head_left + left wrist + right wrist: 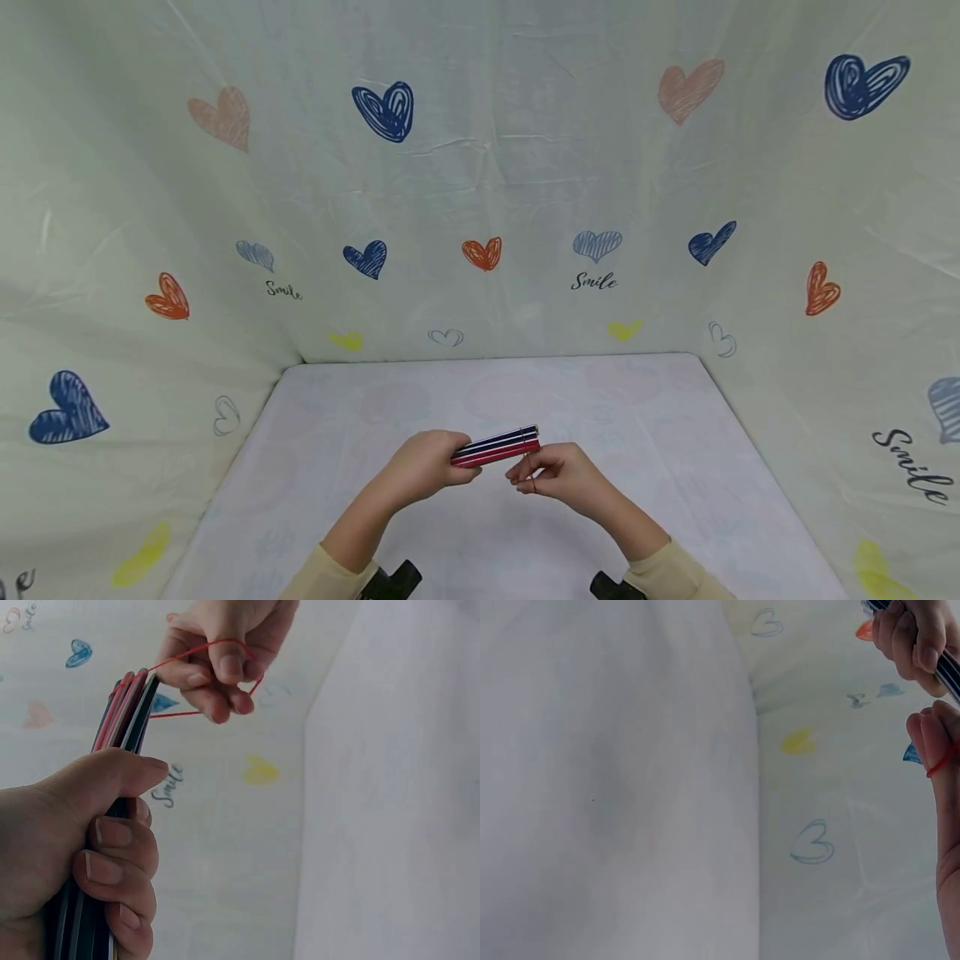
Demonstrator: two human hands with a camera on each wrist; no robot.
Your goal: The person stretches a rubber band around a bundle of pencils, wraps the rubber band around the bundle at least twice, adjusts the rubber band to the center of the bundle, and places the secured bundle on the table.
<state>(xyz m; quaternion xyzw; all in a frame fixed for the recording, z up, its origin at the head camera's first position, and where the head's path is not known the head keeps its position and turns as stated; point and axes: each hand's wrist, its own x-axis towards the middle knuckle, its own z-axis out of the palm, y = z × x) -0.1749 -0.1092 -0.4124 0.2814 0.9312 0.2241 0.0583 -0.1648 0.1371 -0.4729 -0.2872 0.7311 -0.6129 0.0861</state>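
Observation:
A bundle of slim striped sticks that look like pencils (495,447), dark blue, red and white, is gripped by my left hand (423,467). In the left wrist view the fingers wrap round its lower part, and the thumb lies across it. A thin red rubber band (176,715) runs from the bundle's far end to my right hand (566,473). It stretches out as a loop hooked over the bent right fingers. The right wrist view shows the band (943,763) crossing those fingers. The hands are a short way apart above the table.
Beneath both hands is a white-covered table (600,400). A pale curtain (487,183) printed with hearts and "Smile" surrounds its back and sides. Dark wrist-worn devices (393,579) show at the bottom, by the cream sleeves (330,575).

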